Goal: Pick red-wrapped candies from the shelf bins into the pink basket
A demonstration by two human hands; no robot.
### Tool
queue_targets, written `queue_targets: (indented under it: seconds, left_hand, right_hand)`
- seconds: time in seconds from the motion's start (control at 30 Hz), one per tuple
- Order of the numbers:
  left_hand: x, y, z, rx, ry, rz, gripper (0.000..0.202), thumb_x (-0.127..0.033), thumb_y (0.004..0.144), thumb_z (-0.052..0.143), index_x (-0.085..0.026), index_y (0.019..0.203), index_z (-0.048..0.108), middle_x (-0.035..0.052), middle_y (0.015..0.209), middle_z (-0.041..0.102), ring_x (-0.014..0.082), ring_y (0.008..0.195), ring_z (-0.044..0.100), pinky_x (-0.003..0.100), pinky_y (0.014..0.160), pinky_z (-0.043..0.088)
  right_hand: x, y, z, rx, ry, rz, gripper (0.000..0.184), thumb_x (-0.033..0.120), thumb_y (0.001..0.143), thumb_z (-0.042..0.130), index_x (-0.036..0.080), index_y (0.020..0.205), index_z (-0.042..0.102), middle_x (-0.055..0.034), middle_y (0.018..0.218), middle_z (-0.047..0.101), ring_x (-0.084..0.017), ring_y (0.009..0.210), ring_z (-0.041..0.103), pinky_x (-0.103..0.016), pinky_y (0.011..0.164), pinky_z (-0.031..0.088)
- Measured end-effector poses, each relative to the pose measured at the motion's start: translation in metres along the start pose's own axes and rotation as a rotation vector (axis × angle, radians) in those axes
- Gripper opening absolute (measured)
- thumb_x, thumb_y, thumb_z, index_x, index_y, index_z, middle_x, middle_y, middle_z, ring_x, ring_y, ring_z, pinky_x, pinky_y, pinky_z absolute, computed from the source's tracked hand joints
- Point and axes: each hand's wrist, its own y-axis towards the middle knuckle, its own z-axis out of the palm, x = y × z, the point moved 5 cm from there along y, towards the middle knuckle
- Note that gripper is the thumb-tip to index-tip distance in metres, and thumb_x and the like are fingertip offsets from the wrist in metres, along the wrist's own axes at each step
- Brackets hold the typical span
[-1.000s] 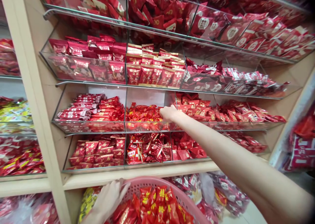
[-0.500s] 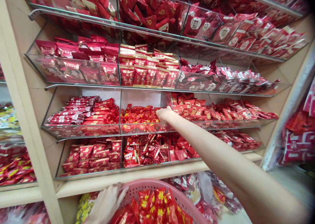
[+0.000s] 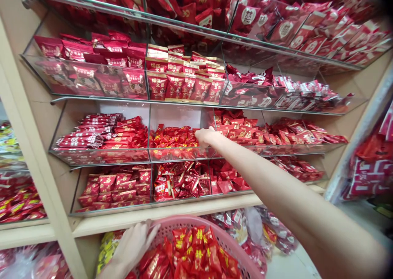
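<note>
My left hand (image 3: 135, 243) is at the left rim of a pink plastic basket (image 3: 236, 239), with its fingers closed over the edge. Inside the basket lies a heap of red candy packets (image 3: 196, 252) with yellow characters. My right arm stretches out to a clear-walled shelf compartment, where my right hand (image 3: 205, 137) is curled at the right end of small red candies (image 3: 172, 136). Its fingertips point left and are pressed together; what they hold, if anything, is hidden.
Clear dividers (image 3: 149, 127) and a low front panel (image 3: 181, 153) bound the compartment. More red packets (image 3: 184, 84) fill the shelves above and below. A wooden ledge (image 3: 166, 207) runs behind the basket. Bagged goods (image 3: 242, 226) lie low to the right.
The shelves appear slightly higher in view and the basket rim a little higher too. My right hand stays at the same compartment, and my left hand stays on the basket.
</note>
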Motion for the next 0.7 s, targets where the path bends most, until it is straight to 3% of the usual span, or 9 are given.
queue_targets:
  seconds: [0.13,0.27,0.47,0.57,0.7]
  left_hand:
    - [-0.001,0.0,-0.004,-0.007,-0.005,0.009,0.04,-0.04,0.09,0.024,-0.018,0.092,0.058,0.0101,0.085,0.069,0.0255,0.086,0.065,0.034,0.072,0.045]
    - [-0.002,-0.001,-0.004,-0.005,-0.027,0.021,0.041,-0.043,0.09,0.025,-0.018,0.092,0.058,0.0098,0.085,0.07,0.0246,0.086,0.065,0.032,0.072,0.045]
    - [-0.003,-0.001,-0.005,-0.002,0.018,0.024,0.044,-0.046,0.09,0.025,-0.017,0.091,0.058,0.0114,0.084,0.07,0.0262,0.083,0.066,0.033,0.068,0.044]
    - [-0.005,0.0,-0.005,0.011,0.033,0.029,0.047,-0.049,0.089,0.023,-0.017,0.091,0.058,0.0125,0.083,0.069,0.0274,0.081,0.066,0.033,0.067,0.044]
    - [-0.006,0.0,-0.006,0.032,0.068,0.003,0.05,-0.051,0.088,0.023,-0.016,0.092,0.059,0.0134,0.08,0.068,0.0274,0.08,0.065,0.033,0.067,0.044]
  right_hand:
    - [-0.002,-0.012,-0.005,-0.013,-0.001,0.023,0.034,0.012,0.066,0.066,0.014,0.1,0.064,-0.0141,0.096,0.068,-0.026,0.093,0.063,-0.038,0.083,0.043]
    - [-0.009,-0.032,-0.02,-0.102,0.011,0.011,0.031,0.024,0.074,0.062,0.012,0.103,0.061,-0.0162,0.104,0.064,-0.028,0.1,0.059,-0.037,0.082,0.043]
    - [-0.018,-0.106,-0.054,-0.496,0.177,-0.082,0.036,0.039,0.084,0.05,0.008,0.101,0.06,-0.0087,0.097,0.061,-0.025,0.101,0.053,-0.041,0.085,0.038]
    - [-0.002,-0.154,-0.031,-0.467,0.396,-0.151,0.034,0.038,0.086,0.047,0.01,0.1,0.06,-0.0051,0.093,0.06,-0.018,0.09,0.055,-0.035,0.079,0.039]
    - [0.035,-0.206,0.057,-0.088,0.736,-0.283,0.021,0.035,0.079,0.059,0.015,0.085,0.062,0.0,0.078,0.06,-0.011,0.072,0.052,-0.025,0.065,0.038]
